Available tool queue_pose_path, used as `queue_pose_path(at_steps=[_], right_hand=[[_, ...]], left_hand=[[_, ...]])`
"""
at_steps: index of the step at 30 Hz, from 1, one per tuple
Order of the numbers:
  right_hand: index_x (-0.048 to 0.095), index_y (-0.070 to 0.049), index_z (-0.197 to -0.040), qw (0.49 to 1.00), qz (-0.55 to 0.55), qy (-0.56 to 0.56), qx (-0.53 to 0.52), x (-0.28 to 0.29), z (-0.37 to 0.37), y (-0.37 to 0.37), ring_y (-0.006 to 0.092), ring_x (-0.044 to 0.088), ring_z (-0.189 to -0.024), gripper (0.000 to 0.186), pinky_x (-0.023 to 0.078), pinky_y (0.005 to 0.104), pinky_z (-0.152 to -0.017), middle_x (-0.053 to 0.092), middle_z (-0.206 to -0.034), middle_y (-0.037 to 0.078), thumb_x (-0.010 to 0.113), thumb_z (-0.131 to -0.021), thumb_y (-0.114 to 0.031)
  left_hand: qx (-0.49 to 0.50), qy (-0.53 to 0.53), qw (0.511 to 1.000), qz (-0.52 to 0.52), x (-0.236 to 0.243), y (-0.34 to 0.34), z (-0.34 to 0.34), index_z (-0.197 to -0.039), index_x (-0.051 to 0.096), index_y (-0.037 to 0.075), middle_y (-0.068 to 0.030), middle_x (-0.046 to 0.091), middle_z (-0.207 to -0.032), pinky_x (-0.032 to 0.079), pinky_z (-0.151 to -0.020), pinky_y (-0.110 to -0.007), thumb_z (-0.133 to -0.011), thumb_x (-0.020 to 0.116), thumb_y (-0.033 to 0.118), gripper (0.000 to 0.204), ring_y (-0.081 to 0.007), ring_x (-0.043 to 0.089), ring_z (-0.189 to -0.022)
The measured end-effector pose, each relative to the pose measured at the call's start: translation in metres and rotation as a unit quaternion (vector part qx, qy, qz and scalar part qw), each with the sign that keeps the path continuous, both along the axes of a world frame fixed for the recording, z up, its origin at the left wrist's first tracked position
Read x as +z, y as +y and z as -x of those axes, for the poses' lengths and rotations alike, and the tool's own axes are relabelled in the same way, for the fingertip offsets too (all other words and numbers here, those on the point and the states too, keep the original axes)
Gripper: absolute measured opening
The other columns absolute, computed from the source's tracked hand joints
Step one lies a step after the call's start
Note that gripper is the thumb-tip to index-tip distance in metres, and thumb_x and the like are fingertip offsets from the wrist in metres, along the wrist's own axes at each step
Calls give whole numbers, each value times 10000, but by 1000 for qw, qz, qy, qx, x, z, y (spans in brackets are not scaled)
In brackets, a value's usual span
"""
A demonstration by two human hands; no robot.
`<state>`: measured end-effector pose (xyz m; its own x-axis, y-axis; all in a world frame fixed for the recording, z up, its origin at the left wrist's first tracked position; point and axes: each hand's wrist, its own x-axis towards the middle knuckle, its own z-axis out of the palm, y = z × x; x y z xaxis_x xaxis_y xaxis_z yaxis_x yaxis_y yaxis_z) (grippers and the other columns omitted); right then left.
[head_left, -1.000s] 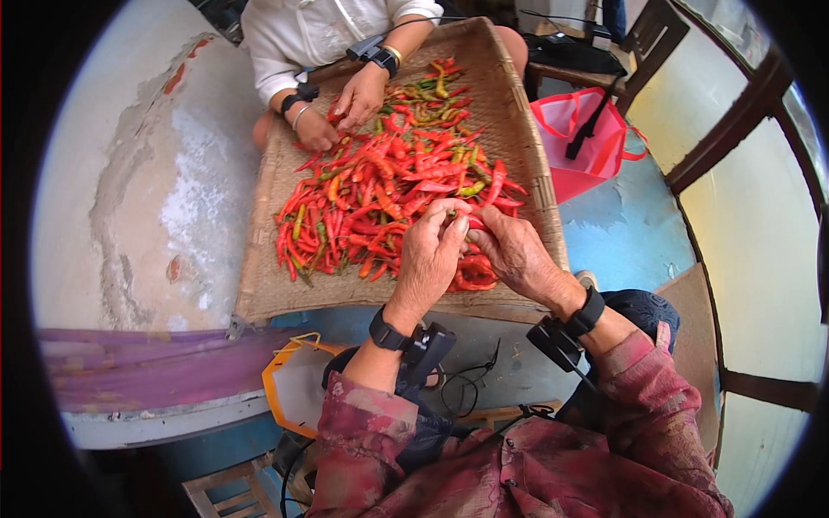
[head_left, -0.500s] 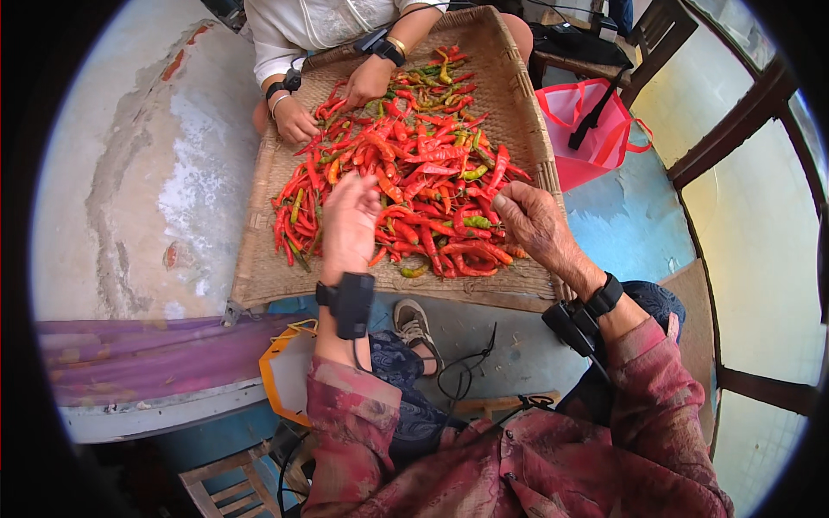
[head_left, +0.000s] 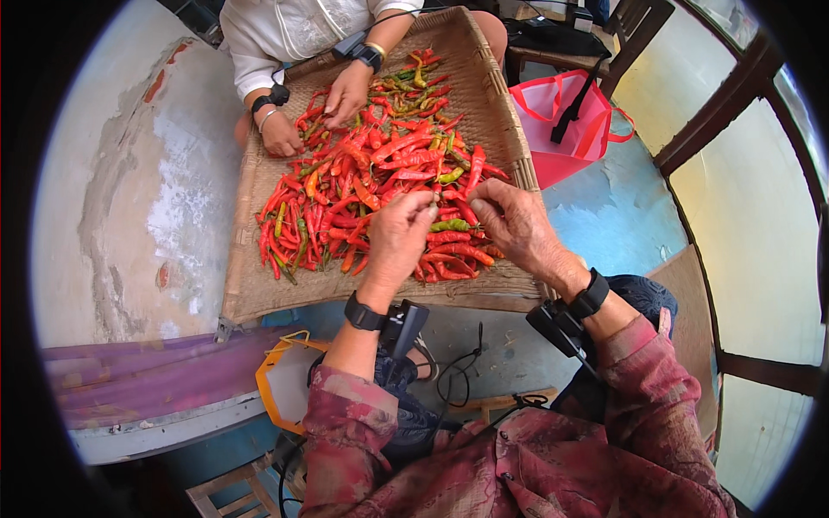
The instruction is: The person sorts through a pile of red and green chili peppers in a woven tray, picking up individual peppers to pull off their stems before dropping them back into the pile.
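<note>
A heap of chili peppers, mostly red with some green ones, lies in a shallow woven tray. Over the near right part of the heap my two hands face each other, fingertips a short way apart. My right hand pinches a red chili pepper between thumb and fingers. My left hand has its thumb and forefinger closed together close to that pepper's other end; whatever sits between them is too small to make out.
Across the tray, a person in white has a left hand and a right hand among the peppers. A pink bag stands right of the tray, before a wooden chair. An orange-edged bag and a black cable are below.
My left hand has moved right and closed its fingers near my right hand. The view has shifted slightly. The other person's left hand has lifted a little from the peppers.
</note>
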<state>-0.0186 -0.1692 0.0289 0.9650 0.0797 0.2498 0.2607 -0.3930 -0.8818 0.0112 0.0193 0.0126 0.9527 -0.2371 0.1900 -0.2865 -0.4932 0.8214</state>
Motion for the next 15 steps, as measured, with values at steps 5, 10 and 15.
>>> queue_pose_path(at_steps=[5,10,15], right_hand=[[549,-12,-1038,990,97,-92,50,-14,3,7,337,529,-984,270,465,407,-786,549,-1012,162,620,-800,-120],[545,-10,-928,972,203,-104,52,-23,1,15,324,554,-865,212,485,411,-706,561,-866,147,630,-791,-147],[531,-26,-858,958,267,-76,68,-27,1,22,334,607,-685,200,490,435,-562,587,-654,151,596,-819,-211]], left_hand=[[-21,118,983,141,10,-2,2,-1010,551,21,-11,581,-852,479,-637,-214,-906,544,114,140,-68,557,-708],[-77,154,967,189,11,-12,12,-978,542,3,-33,587,-889,505,-658,-227,-895,550,92,122,-78,581,-732],[-94,151,976,129,18,-3,12,-963,550,9,-6,576,-854,478,-639,-204,-895,546,92,107,-54,566,-746]])
